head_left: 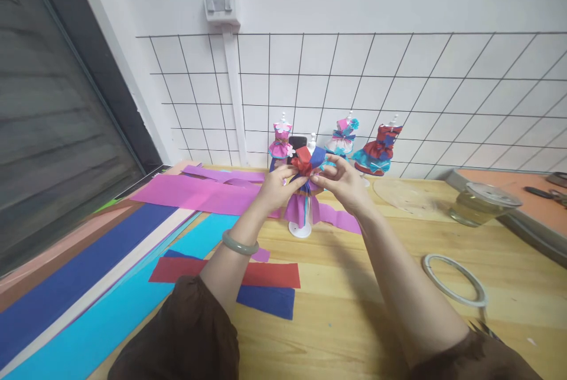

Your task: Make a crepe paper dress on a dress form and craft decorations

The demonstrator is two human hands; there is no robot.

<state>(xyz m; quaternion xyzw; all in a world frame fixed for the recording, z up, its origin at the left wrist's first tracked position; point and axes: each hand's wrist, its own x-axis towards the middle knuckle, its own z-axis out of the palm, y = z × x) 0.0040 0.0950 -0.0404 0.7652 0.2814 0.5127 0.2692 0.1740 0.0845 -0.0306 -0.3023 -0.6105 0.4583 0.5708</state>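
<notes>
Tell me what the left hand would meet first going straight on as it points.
The left hand would most likely meet the small dressed mannequin between the hands; it seems to touch it, though exact contact is unclear.

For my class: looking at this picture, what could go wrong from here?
The left hand and right hand pinch the red and blue top, so pressing hard might crease it.

The front dress form stands on a small round base; a push could tip it towards the dressed forms behind, such as the red and turquoise one.

The left forearm crosses over the red strip, so the sleeve might drag it.
</notes>
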